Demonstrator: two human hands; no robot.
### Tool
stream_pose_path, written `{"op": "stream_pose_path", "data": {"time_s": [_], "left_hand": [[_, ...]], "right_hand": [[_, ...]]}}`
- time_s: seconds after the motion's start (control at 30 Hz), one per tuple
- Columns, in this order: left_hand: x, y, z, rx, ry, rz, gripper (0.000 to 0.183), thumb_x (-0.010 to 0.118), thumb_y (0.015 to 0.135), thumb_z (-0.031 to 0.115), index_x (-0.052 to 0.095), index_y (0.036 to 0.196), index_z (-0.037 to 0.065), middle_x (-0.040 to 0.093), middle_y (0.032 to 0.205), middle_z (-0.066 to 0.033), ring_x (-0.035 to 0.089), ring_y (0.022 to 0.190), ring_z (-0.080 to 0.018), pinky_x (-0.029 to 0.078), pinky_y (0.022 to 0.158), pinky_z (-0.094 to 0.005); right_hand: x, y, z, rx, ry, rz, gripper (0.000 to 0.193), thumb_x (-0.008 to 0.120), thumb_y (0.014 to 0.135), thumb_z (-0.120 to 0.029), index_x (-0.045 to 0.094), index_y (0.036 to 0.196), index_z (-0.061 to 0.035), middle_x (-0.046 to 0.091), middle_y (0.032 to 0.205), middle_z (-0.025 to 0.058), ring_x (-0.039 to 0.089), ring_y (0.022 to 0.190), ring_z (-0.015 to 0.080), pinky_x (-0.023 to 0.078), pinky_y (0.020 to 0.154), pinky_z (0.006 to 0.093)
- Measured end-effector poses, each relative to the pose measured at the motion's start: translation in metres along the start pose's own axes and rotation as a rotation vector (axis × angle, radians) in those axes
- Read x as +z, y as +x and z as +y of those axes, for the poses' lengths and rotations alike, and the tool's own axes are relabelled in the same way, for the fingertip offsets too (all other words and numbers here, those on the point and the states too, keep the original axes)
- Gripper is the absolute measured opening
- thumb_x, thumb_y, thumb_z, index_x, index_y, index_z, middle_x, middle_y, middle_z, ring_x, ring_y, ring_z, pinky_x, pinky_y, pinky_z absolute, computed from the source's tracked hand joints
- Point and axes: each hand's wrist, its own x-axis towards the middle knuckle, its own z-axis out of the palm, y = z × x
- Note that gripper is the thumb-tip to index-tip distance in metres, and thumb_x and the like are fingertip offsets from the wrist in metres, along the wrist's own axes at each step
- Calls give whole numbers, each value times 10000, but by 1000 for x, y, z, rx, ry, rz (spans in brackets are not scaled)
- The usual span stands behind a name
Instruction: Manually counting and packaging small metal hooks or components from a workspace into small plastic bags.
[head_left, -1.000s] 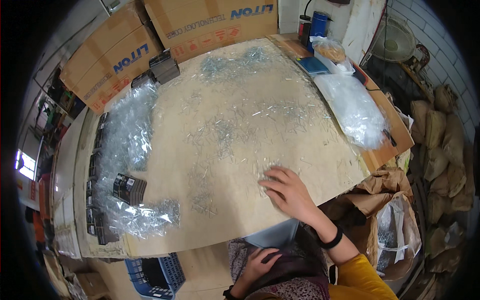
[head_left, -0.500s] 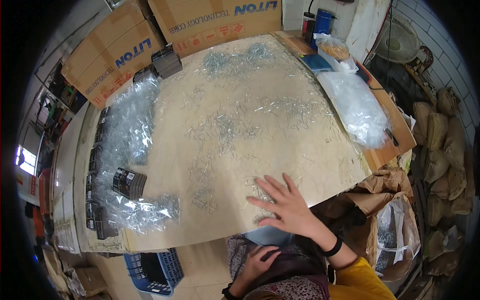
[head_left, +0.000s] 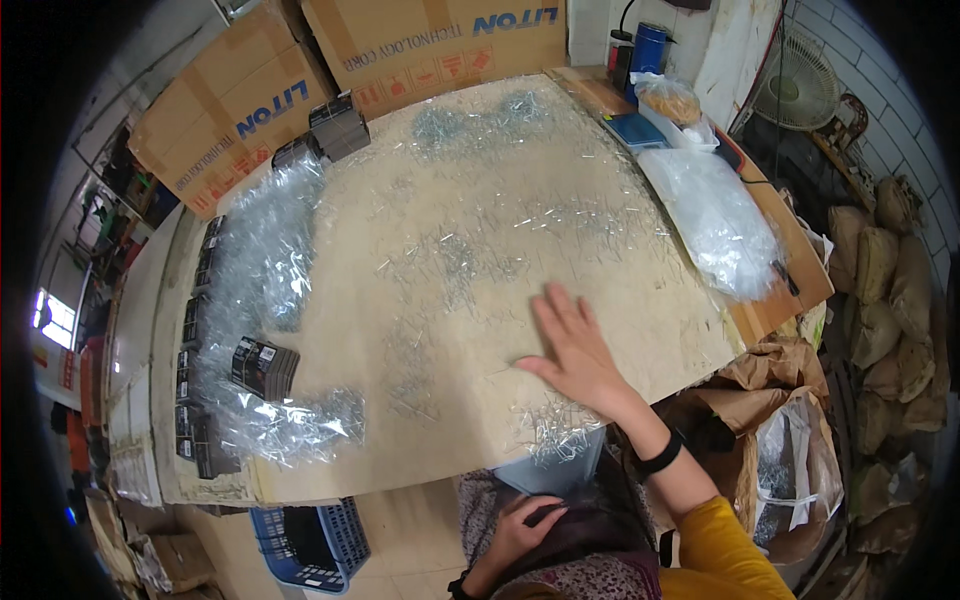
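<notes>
Now: pale tabletop (head_left: 645, 310), blue tray (head_left: 552, 478) at its near edge. Hands apart: right hand (head_left: 578, 365) fingers splayed, shifted farther up-table; left hand (head_left: 514, 530) curled below the tray, grip unclear. Thin metal pieces (head_left: 561, 426), drawn nearer, cluster at the tray's lip: one batch gathered.

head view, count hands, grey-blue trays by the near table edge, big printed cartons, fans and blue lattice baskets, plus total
Left hand and right hand: 2
Grey-blue tray: 1
Big printed cartons: 2
Fan: 1
Blue lattice basket: 1
Total: 7
</notes>
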Motion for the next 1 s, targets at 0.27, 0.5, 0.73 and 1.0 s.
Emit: {"op": "stream_pose_path", "data": {"time_s": [0.27,0.5,0.73,1.0], "left_hand": [[1,3,0,62,-16,14,180,767,798,93,707,965,58,697,923,-119,683,834,-254,539,761,-325],[0,0,1,48,-21,26,182,770,787,64,701,955,46,695,918,-130,680,812,-264,540,747,-326],[-1,0,11,17,-23,4,178,771,781,50,712,947,25,707,912,-124,672,830,-252,528,780,-321],[0,-4,6,19,-2,19,144,776,766,51,719,898,44,699,892,-128,675,809,-257,533,735,-332]], "right_hand": [[5,12,-15,-363,102,-392,590,539,931,-460,485,1379,-79,357,1520,127,228,1453,299,129,1188,492],[-28,-54,-4,-147,439,-248,455,607,886,-308,573,1309,-143,400,1496,111,321,1411,311,216,1152,540],[6,-78,-64,-235,-83,-15,425,665,840,-273,615,1252,-184,471,1435,93,415,1346,321,312,1103,537],[-2,-148,-30,-392,357,126,244,595,768,-85,700,988,-66,657,1127,120,619,1085,320,497,934,467]]}}
